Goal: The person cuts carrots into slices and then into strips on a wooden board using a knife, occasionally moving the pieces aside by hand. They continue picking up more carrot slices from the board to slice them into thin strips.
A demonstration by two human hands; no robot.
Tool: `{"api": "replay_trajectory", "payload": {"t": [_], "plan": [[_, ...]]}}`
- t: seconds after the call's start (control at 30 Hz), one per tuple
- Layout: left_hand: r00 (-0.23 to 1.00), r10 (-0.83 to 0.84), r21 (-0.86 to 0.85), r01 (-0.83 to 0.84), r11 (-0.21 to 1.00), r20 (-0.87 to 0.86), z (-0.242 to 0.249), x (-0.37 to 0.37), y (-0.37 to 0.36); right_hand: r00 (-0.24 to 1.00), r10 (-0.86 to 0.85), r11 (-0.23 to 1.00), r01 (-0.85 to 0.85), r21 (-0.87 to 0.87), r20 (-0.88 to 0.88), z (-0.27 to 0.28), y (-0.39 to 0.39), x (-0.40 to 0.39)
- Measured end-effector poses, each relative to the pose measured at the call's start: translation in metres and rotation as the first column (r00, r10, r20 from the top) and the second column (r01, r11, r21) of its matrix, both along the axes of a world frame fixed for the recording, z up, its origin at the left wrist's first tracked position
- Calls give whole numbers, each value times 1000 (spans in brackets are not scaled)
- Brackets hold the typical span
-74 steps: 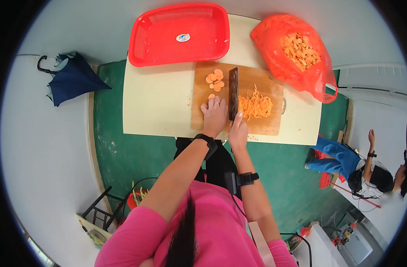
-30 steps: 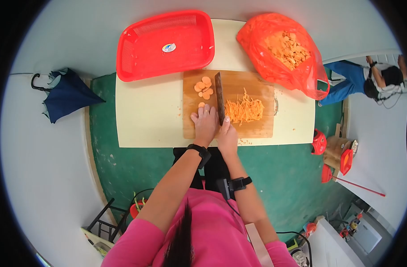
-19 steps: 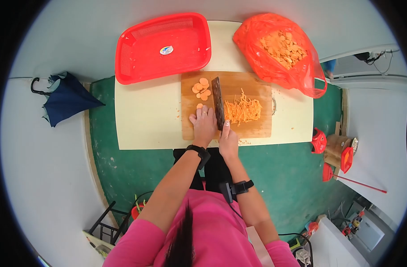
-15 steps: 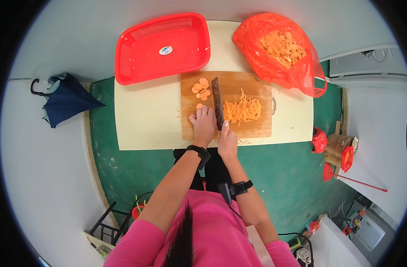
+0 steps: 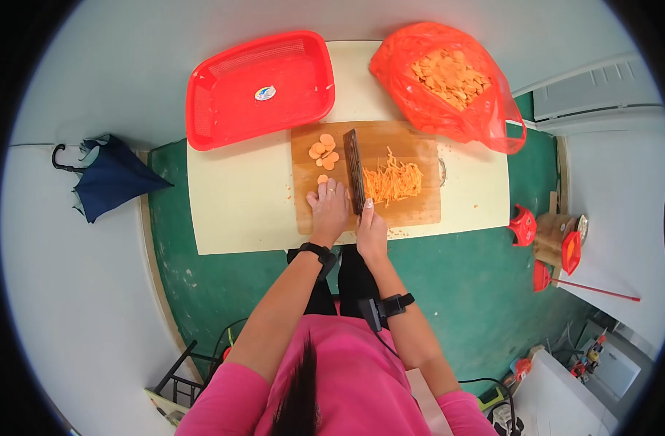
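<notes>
My right hand is wrapped round the near end of a dark-bladed knife, which stands on edge across the wooden cutting board. Just left of the blade, my left hand rests on the board with its fingertips bent down; what lies under them is hidden. Shredded orange vegetable forms a heap right of the knife. Several round orange slices sit at the board's upper left, and one more slice is just beyond my left fingertips.
A red basket and a red plastic bag of orange slices stand at the back of the pale table. A dark blue umbrella leans at the left. Red items and a brown container are at the right.
The view has shifted slightly, so the basket, bag and board appear in slightly different places. Both hands keep nearly the same positions at the knife and board.
</notes>
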State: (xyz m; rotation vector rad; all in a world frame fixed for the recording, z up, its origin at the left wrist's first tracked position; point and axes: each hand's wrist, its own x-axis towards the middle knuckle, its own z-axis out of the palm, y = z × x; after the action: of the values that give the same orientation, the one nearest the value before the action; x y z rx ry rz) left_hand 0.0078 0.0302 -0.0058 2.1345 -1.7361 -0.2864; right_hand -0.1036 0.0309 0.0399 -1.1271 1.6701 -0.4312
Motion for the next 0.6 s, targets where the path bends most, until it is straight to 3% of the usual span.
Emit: {"api": "replay_trajectory", "payload": {"t": [0.33, 0.6], "plan": [[997, 56, -9, -55, 998, 57, -5, -5, 0, 996, 66, 997, -69, -42, -64, 15, 3, 4], [982, 124, -37, -120, 992, 143, -4, -10, 2, 996, 13, 990, -26, -140, -91, 10, 11, 11]]}}
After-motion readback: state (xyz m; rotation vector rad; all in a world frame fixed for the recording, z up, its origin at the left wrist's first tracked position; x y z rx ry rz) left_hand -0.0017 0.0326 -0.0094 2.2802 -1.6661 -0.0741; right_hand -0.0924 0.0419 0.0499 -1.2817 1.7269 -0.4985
